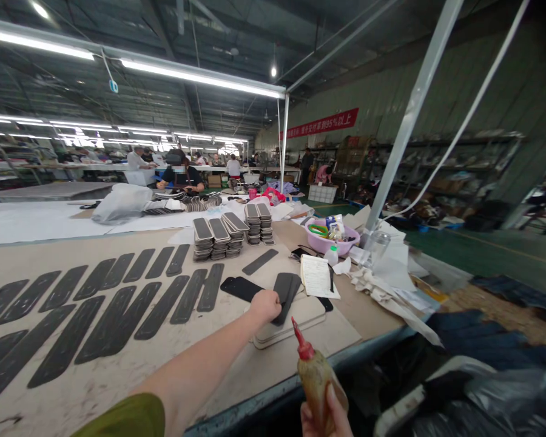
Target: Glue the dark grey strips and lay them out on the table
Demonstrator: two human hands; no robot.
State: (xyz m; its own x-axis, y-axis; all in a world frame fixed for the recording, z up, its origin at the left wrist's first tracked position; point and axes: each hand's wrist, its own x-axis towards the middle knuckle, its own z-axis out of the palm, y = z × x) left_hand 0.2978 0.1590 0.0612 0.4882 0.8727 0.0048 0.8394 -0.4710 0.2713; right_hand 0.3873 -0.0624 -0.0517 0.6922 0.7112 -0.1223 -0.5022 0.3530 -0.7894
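My left hand point(266, 305) has its fingers pinched at the edge of a dark strip point(283, 297), one of a few lying on pale rounded boards point(310, 312). More black pieces point(240, 287) lie just beyond that hand. Low in the view, my right hand point(325, 416) is wrapped round a yellowish glue bottle point(316, 379) with a red nozzle, which points up. Rows of dark oblong pieces point(116, 318), some with shiny marks, cover the table on the left. Stacks of dark-topped pieces point(218, 233) stand further back.
An open notebook point(317, 276) and a purple basin point(330, 243) of supplies are at the right. Paper scraps point(386, 291) hang over the table's right edge. A metal post point(403, 133) rises there. A plastic bag point(122, 203) and a seated person point(182, 176) are beyond the table.
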